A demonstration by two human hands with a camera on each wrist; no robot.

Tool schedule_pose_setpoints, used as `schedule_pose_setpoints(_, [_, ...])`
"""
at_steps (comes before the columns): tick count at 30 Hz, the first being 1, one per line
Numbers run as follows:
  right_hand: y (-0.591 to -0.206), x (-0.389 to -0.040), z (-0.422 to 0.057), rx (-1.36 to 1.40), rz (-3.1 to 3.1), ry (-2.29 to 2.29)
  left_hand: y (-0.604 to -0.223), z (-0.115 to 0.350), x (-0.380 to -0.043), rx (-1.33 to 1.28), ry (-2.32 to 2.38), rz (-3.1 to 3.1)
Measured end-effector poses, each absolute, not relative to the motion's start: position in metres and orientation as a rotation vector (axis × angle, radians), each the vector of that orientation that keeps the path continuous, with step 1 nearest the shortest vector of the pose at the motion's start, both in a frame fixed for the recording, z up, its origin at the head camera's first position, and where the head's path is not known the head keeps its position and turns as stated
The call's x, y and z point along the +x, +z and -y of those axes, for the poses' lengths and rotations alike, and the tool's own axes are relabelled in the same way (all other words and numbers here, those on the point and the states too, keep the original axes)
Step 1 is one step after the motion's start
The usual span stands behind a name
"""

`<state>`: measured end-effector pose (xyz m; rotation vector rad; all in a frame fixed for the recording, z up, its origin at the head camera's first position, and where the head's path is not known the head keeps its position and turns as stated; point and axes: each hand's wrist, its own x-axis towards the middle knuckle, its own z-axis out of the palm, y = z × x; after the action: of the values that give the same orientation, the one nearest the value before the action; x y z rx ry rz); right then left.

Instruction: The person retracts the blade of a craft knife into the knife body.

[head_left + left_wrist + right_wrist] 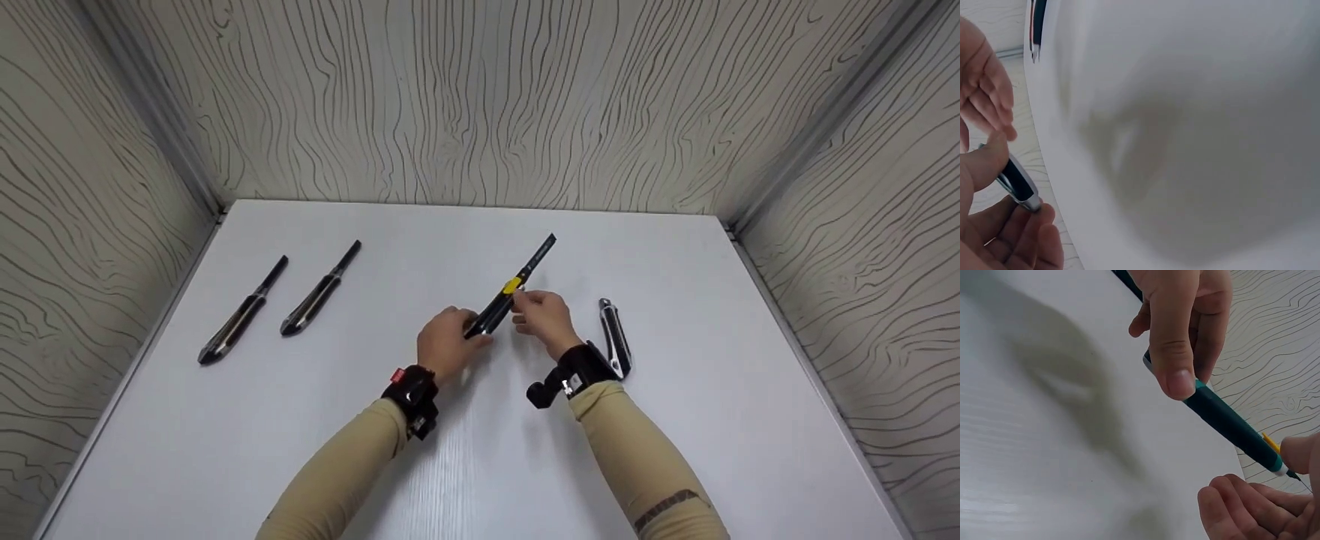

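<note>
Over the middle of the table, both hands are on a dark utility knife (495, 309) with a yellow slider (512, 285). Its black blade (538, 253) is extended and points up and to the right. My left hand (448, 341) grips the rear of the handle, with the thumb (1176, 354) along its side in the right wrist view. At the front end is my right hand (545, 319), thumb and fingertips at the slider. The left wrist view shows the silver butt (1032, 201) near my left fingers; the blade is hidden there.
Two similar utility knives, one at far left (234, 326) and one beside it (315, 300), lie with black blades extended. Right of my right wrist lies a silver and dark knife (616, 337) with no blade showing. Wood-patterned panels (465, 105) enclose the white table (420, 232).
</note>
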<state>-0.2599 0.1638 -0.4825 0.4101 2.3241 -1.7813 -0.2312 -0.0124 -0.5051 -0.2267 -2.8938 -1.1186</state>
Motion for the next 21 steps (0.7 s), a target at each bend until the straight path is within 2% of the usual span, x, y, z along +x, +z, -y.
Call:
schedule_pose_setpoints(10, [-0.482, -0.261, -0.163, 0.549, -2.256, -1.908, -0.507, -0.003, -0.222, -0.309, -1.013, 2.854])
schedule_pose_setpoints(21, [-0.487, -0.261, -0.166, 0.549, -2.224, -1.871, -0.509, -0.006, -0.218, -0.312, -1.097, 2.911])
